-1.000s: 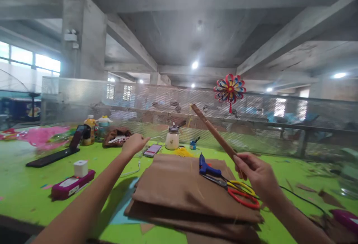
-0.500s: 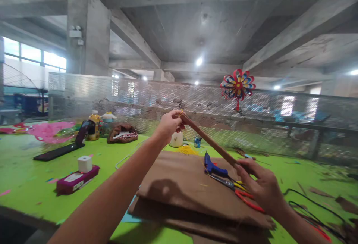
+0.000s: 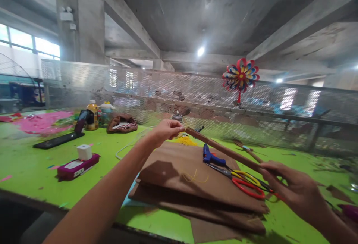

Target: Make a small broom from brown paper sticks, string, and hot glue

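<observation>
A long thin brown stick (image 3: 223,150) slants across in front of me, over the stacked brown paper (image 3: 165,154). My right hand (image 3: 292,188) is closed around its near end. My left hand (image 3: 166,129) is pinched at its far tip, and a slight gap seems to part fingertips and stick; whatever is between the fingers is too small to make out. Below the stick, a blue glue gun (image 3: 212,157) and scissors (image 3: 248,188) with red and yellow handles lie on the paper. A curled yellow thread (image 3: 195,178) rests there too.
Yellow strands (image 3: 187,140) lie behind the stack. At left are a purple box (image 3: 77,169) with a white cube, a phone (image 3: 57,140), a bottle (image 3: 92,115) and a brown pouch (image 3: 121,124). A mesh screen (image 3: 156,91) carrying a flower ornament (image 3: 241,75) closes the back.
My right hand has moved right and down, and the stick lies flatter. My left fingers have shifted off the stick's tip. The yellow bit seen at them no longer shows there.
</observation>
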`<state>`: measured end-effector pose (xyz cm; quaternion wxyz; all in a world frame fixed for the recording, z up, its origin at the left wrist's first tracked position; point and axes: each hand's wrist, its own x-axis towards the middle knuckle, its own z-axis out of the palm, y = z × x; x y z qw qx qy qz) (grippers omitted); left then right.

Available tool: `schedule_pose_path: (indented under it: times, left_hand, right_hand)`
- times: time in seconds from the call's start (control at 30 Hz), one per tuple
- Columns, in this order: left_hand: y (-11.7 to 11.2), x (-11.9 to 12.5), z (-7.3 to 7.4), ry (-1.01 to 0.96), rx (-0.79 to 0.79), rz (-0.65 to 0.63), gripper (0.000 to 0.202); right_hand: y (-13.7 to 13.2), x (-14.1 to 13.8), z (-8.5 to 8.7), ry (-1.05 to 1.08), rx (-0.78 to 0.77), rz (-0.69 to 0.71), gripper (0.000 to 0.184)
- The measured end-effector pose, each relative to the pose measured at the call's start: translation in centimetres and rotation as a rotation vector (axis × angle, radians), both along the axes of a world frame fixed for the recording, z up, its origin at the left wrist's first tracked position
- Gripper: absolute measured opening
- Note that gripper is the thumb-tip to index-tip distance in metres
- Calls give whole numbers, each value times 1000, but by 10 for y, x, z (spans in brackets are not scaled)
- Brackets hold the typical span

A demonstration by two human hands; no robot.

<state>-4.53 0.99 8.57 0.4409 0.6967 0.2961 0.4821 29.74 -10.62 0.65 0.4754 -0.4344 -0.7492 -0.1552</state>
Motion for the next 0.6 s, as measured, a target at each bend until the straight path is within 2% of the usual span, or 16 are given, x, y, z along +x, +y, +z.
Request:
schedule_pose_path:
  times: [0.13, 0.23, 0.33, 0.47, 0.6]
  left_hand:
    - [2, -4, -14, -80, -61, -91, 11]
    - [4, -9, -20, -80, -153, -185, 19]
    - [5, -13, -23, 3, -209, -248, 21]
    - [5, -14, -26, 51, -216, -263, 19]
    - [3, -14, -28, 60, -222, -349, 21]
  right_hand:
    - [-2, 0, 2, 36, -52, 27, 13]
    - [-3, 4, 3, 88, -106, 24, 12]
    - [-5, 10, 1, 130, -137, 24, 15]
    - [-10, 17, 1, 175, -209, 4, 22]
    - [-17, 22, 6, 184, -178, -21, 19]
